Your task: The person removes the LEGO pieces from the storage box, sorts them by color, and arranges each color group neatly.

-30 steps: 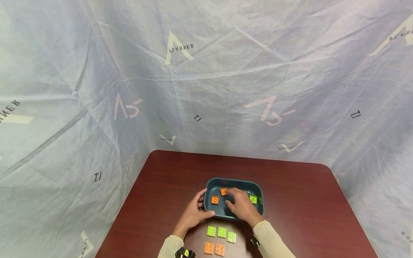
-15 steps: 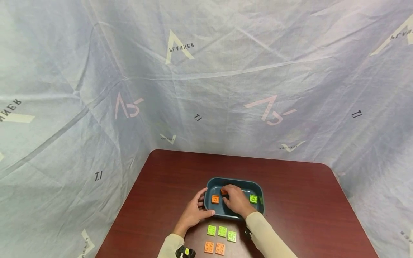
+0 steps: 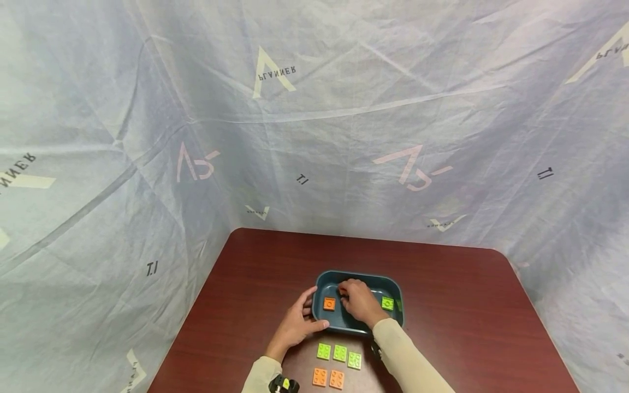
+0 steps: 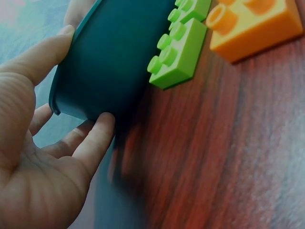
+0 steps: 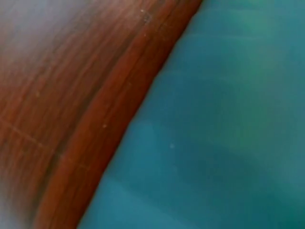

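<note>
A dark teal tray lies on the table. My left hand grips its left end, thumb at the near rim and fingers against the wall, as the left wrist view also shows. Inside the tray, my right hand has curled fingers pinching an orange toy brick, now almost wholly hidden beneath them. To the left of that hand an orange brick lies underside up; a green brick lies likewise at the right end. The right wrist view has only blurred tray wall and table, no hand.
In front of the tray, three green bricks lie studs up in a row. Two orange bricks sit nearer to me. The reddish-brown table ends at a hanging grey-white sheet behind and at the sides.
My right hand has shifted slightly left and away from me in the tray, and its fingers have closed over the orange brick, which was visible before. The left hand keeps its hold.
</note>
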The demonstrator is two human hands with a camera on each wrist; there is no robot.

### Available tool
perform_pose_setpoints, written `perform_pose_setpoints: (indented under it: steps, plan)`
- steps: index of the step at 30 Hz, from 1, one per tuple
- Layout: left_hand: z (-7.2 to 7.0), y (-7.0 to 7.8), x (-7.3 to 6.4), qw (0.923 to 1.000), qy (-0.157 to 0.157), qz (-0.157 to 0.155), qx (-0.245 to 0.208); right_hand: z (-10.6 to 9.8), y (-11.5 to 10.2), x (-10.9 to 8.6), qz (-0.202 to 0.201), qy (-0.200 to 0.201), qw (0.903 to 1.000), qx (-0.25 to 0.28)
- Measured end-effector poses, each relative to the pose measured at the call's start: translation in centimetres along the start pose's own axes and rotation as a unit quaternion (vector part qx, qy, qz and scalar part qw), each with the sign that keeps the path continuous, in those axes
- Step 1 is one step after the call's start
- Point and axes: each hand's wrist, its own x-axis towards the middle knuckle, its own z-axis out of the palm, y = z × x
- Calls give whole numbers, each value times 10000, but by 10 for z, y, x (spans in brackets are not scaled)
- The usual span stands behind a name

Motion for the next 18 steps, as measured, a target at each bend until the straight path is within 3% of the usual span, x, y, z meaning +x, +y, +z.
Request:
perform_pose_setpoints:
  steps: [8,18]
  plan:
    - [1,3,-1,9999,57,34,86,-2,8,-5,-262,65,9996,67]
    - [1,2,-2,9999,50,25,97,-10,10,-16,99,169,9986,488]
